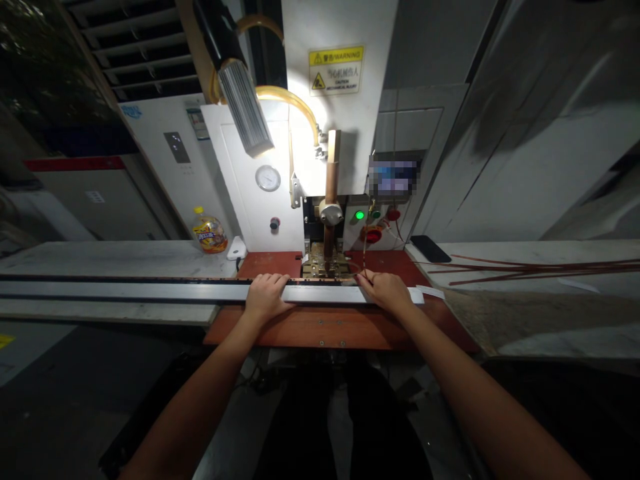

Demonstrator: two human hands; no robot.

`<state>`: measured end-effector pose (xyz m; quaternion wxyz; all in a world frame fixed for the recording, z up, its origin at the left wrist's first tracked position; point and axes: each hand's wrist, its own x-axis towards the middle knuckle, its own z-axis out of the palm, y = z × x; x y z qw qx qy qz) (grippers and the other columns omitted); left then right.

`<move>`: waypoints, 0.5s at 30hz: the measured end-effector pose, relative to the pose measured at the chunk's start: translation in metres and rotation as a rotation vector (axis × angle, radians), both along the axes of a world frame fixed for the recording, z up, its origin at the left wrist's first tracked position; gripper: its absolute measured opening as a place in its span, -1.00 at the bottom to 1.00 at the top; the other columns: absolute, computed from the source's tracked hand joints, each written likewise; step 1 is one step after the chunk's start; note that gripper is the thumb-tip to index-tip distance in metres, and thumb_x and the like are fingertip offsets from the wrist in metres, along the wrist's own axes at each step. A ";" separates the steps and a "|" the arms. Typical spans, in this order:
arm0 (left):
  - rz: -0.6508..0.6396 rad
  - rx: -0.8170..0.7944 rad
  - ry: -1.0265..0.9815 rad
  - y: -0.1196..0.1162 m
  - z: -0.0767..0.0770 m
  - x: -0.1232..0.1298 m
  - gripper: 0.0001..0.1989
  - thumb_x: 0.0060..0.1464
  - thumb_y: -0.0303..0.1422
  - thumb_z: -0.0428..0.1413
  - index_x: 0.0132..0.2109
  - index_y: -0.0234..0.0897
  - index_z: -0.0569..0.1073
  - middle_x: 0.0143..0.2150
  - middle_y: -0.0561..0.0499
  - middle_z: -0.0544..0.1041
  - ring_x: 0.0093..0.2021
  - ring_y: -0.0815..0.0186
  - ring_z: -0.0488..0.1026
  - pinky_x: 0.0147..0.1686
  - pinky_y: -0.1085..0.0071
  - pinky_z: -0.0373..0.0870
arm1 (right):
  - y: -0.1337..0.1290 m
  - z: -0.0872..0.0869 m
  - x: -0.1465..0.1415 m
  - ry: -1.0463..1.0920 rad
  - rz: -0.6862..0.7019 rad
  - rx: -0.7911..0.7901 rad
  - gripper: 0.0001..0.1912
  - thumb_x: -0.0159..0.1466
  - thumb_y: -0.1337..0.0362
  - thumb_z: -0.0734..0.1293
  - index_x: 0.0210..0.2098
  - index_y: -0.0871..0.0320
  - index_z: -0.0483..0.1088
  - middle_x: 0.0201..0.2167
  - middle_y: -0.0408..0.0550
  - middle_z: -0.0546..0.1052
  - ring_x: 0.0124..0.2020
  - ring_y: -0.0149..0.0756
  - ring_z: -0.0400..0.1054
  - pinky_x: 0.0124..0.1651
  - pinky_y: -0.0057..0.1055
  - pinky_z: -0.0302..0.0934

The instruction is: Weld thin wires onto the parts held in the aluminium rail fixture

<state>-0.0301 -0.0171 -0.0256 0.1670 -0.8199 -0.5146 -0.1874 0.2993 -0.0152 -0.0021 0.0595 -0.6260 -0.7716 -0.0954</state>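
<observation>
A long silver bar with a dark back edge lies across the red-brown board in front of a white machine. My left hand is wrapped over the bar, left of the machine's copper-coloured electrode. To the right of the electrode, my right hand rests at the bar with its fingers pinched together at the back edge. A thin copper-coloured wire rises from those fingertips. The electrode's lower tip is just behind the bar, over a small metal fixture.
A lamp hangs over the machine. On the left bench stand a yellow-capped bottle and a small white device. A black phone and several copper-coloured rods lie at right. Red switch behind.
</observation>
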 end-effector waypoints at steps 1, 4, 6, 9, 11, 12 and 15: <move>-0.002 0.000 -0.001 0.000 0.000 0.001 -0.36 -0.06 0.11 0.23 0.04 -0.23 0.50 -0.08 -0.17 0.59 -0.11 0.00 0.45 -0.08 0.11 0.26 | 0.000 0.000 0.001 -0.002 -0.003 -0.002 -0.52 0.48 0.03 0.00 -0.11 0.06 0.48 -0.28 0.03 0.66 -0.29 -0.17 0.53 -0.35 -0.38 0.03; -0.006 0.009 -0.004 0.000 -0.001 0.002 -0.35 -0.06 0.12 0.23 0.04 -0.24 0.50 -0.09 -0.18 0.58 -0.11 0.00 0.44 -0.08 0.10 0.26 | -0.001 0.000 0.002 -0.006 -0.010 -0.002 -0.52 0.48 0.02 0.01 -0.11 0.06 0.49 -0.29 0.03 0.66 -0.29 -0.16 0.53 -0.35 -0.38 0.04; -0.005 0.014 -0.005 0.000 -0.001 0.002 -0.35 -0.05 0.12 0.22 0.03 -0.25 0.50 -0.09 -0.18 0.58 -0.12 0.00 0.44 -0.08 0.09 0.26 | -0.001 0.000 0.002 0.000 -0.012 0.000 -0.52 0.48 0.02 0.01 -0.11 0.06 0.49 -0.29 0.03 0.66 -0.29 -0.16 0.53 -0.35 -0.38 0.05; 0.000 0.018 -0.004 -0.001 -0.001 0.003 -0.35 -0.05 0.13 0.21 0.03 -0.26 0.51 -0.10 -0.17 0.58 -0.13 0.00 0.44 -0.09 0.10 0.26 | -0.002 0.001 0.002 0.012 -0.015 -0.006 -0.53 0.48 0.02 0.02 -0.11 0.05 0.49 -0.28 0.03 0.66 -0.29 -0.17 0.53 -0.34 -0.39 0.06; 0.001 0.017 -0.001 -0.001 -0.001 0.003 -0.35 -0.06 0.13 0.22 0.02 -0.26 0.51 -0.10 -0.17 0.58 -0.13 0.00 0.44 -0.09 0.10 0.26 | -0.002 0.001 0.002 0.015 -0.017 -0.012 -0.53 0.47 0.02 0.03 -0.11 0.06 0.49 -0.29 0.03 0.66 -0.29 -0.17 0.53 -0.34 -0.39 0.06; 0.002 0.017 -0.001 -0.001 -0.001 0.003 -0.35 -0.06 0.13 0.22 0.02 -0.25 0.51 -0.10 -0.17 0.58 -0.13 0.00 0.44 -0.09 0.10 0.26 | -0.002 0.002 0.002 0.015 -0.017 -0.014 -0.53 0.47 0.01 0.03 -0.11 0.06 0.49 -0.29 0.03 0.66 -0.29 -0.17 0.53 -0.34 -0.39 0.06; 0.001 0.017 -0.005 -0.001 -0.001 0.003 -0.36 -0.07 0.12 0.23 0.03 -0.24 0.51 -0.10 -0.17 0.58 -0.13 0.00 0.44 -0.10 0.09 0.27 | -0.002 0.002 0.002 0.010 -0.013 -0.018 -0.53 0.47 0.01 0.03 -0.11 0.06 0.48 -0.30 0.03 0.66 -0.29 -0.17 0.53 -0.35 -0.39 0.05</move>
